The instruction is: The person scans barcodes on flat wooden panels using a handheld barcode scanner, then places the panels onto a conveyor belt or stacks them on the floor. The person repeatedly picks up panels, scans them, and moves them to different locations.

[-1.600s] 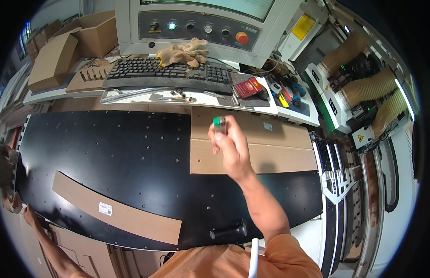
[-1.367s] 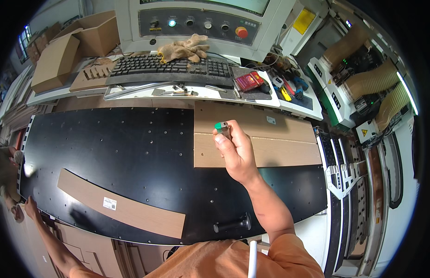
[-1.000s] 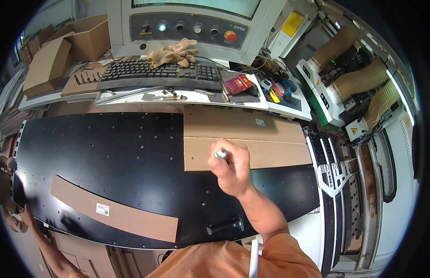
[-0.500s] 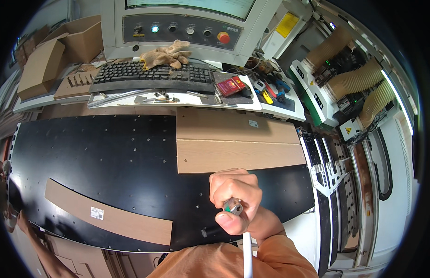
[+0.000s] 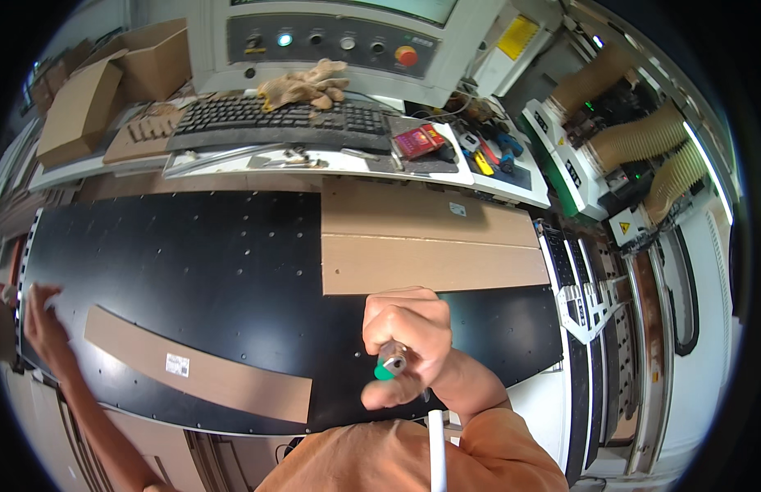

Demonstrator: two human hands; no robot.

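Head view: a pocket lighter (image 5: 392, 361) with a green part beside its metal head is held in the right hand (image 5: 413, 332), to the right of the narrow labelled board (image 5: 233, 385), which serves as landmark throughout. The grip of this hand is narrow, the fingers curled around the lighter's body, which is mostly hidden; the metal head alone projects, on the thumb side of the fist. The long axis appears strongly foreshortened, the head turned up toward the viewer rather than along the board, and the green part lies on the side next to the thumb. Whether the thumb touches it cannot be told. The left hand (image 5: 44, 320) is off the far left end of the board, well apart from the lighter; it is blurred, no object shows in it, and the spread of its fingers cannot be judged. The right hand is thus the nearer by a wide margin. The board lies flat on the black drilled tabletop (image 5: 192, 246); beyond it and to its right are wood-grain panels (image 5: 430, 262), and farther beyond, a keyboard (image 5: 233, 115) with work gloves (image 5: 303, 86) on it.
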